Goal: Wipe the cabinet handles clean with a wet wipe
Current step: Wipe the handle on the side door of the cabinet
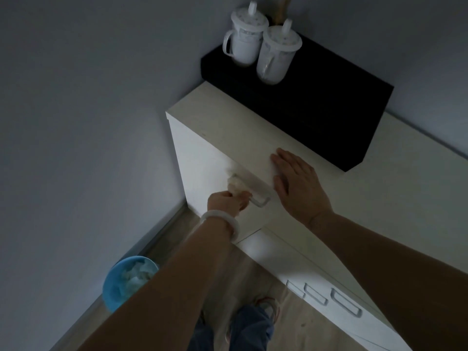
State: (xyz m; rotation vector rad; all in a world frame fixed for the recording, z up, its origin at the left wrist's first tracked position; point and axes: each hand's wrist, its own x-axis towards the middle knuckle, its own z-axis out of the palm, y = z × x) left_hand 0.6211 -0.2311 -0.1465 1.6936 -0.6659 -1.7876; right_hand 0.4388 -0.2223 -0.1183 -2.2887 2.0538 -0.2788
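The left hand (226, 202) pinches the wet wipe (234, 187) against the handle (253, 187) to rub it, while the right hand (296, 183) lies flat on the cabinet (228, 127) top's front edge for balance.

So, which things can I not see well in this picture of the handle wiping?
Head view only:
- The wipe is smeared by motion, and the left hand gripping it covers its lower part.
- The floor bowl: the left forearm covers its right side.
- The lower handles are small, dim and blurred.
- Behind the two cups, a tan object is cut off by the top edge.
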